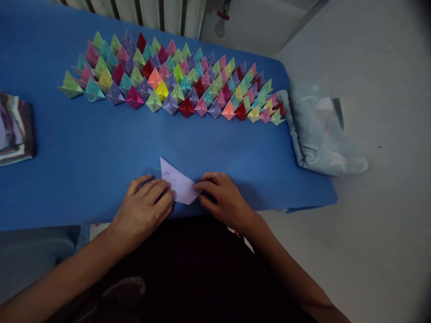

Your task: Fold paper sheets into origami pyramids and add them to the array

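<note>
Paper [180, 184], pale lilac and folded into a pointed shape, lies toward eight o'clock from the middle of my camera view, on the blue table covering [117, 139] near its close edge. One sharp tip points toward eleven o'clock.

My left hand [144, 206] is palm down at eight o'clock, farther out than the sheet. Its fingers are bent and close together, their tips resting on the sheet's left side; I can't tell from here where that thumb sits, or how wide the grip is. My right hand [224, 197], at six o'clock, is narrow, with finger and thumb holding the sheet's right corner and the other fingers curled.

Beyond both hands, a band of small folded paper pieces [178, 94] sweeps from ten o'clock over to two, packed in staggered rows, points up, in green, blue, purple, pink, red, yellow and orange. At nine o'clock I see a stack of folded cloth [15, 128] at the edge of the view. Around three o'clock, a folded grey-blue blanket [319, 134] lies by the table's end, just beside the last pieces. Pale slats [151, 15] stand behind the table at eleven o'clock.
</note>
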A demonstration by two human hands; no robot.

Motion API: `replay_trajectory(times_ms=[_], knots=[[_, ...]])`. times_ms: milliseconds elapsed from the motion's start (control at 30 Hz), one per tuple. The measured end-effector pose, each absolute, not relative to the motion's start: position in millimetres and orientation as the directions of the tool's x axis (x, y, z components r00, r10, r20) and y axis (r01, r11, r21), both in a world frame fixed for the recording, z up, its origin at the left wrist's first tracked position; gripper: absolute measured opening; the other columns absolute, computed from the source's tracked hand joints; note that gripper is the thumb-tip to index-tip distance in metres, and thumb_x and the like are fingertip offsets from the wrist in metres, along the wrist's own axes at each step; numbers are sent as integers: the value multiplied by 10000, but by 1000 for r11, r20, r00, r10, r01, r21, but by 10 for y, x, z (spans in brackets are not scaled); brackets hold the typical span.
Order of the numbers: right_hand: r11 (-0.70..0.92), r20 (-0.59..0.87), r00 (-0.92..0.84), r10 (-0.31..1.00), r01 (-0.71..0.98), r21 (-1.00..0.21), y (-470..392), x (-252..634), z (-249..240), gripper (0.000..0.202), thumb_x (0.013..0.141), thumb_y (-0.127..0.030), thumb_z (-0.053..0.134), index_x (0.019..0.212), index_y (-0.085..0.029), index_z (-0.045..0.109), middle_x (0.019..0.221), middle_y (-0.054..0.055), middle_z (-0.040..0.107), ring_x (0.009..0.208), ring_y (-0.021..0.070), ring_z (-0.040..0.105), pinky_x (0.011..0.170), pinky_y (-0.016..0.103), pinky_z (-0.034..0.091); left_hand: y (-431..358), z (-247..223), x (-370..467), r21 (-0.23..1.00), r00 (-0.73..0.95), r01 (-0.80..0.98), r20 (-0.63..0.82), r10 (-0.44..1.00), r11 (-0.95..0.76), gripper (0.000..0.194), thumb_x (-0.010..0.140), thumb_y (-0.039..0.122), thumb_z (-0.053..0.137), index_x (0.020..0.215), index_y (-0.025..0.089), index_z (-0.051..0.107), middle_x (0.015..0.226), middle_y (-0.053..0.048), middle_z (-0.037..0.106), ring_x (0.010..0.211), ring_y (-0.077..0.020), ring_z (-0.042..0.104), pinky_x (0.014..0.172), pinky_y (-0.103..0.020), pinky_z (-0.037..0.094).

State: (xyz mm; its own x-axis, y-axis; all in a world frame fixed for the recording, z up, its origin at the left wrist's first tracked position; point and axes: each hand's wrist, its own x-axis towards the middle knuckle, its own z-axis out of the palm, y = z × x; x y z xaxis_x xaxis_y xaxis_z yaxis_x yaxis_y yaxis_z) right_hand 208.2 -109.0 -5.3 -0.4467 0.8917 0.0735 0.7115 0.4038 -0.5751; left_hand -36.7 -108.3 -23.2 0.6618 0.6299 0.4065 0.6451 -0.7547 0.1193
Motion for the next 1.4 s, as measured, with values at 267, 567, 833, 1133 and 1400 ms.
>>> replay_trajectory(times_ms=[267, 567, 833, 1133, 1400], knots=[[342, 103, -354, 930, 723, -600, -1055, 2089, -146, 109, 931, -198, 588, 924, -200, 697, 1123, 86, 667, 1048, 215, 622, 944, 400, 475, -1074, -226, -327, 235, 591, 678, 389, 707, -696, 155, 985, 178, 535, 937, 128, 673, 1040, -110, 714, 950, -255, 668, 947, -462, 435], [238, 41, -277, 960, 731, -640, -1019, 2046, -123, 76, 896, -171, 639, 830, -194, 668, 1085, 68, 671, 1035, 205, 622, 916, 370, 472, -1040, -273, -310, 318, 518, 720, 345, 783, -617, 176, 986, 231, 538, 913, 140, 670, 1024, -116, 699, 964, -282, 644, 894, -457, 442], [215, 55, -234, 971, 741, -637, -1022, 2002, -125, 106, 893, -165, 624, 792, -195, 640, 1060, 69, 665, 1015, 209, 619, 911, 385, 476, -1027, -287, -300, 327, 497, 729, 350, 794, -601, 203, 998, 248, 528, 862, 145, 639, 1026, -110, 693, 973, -272, 637, 853, -431, 435], [181, -3, -238, 971, 747, -640, -1003, 1990, -66, 87, 885, -153, 612, 814, -205, 610, 1022, 59, 655, 998, 210, 604, 883, 375, 465, -1027, -329, -359, 340, 457, 773, 288, 841, -536, 218, 1008, 316, 509, 923, 193, 667, 1045, -94, 669, 978, -263, 597, 827, -419, 436], [193, -8, -257, 966, 746, -637, -996, 1978, -87, 106, 886, -135, 594, 836, -215, 642, 983, 42, 649, 952, 193, 585, 872, 349, 439, -1009, -302, -416, 238, 614, 709, 255, 747, -664, 475, 950, 58, 403, 1258, 323, 650, 1150, -85, 657, 1003, -280, 562, 825, -439, 404]])
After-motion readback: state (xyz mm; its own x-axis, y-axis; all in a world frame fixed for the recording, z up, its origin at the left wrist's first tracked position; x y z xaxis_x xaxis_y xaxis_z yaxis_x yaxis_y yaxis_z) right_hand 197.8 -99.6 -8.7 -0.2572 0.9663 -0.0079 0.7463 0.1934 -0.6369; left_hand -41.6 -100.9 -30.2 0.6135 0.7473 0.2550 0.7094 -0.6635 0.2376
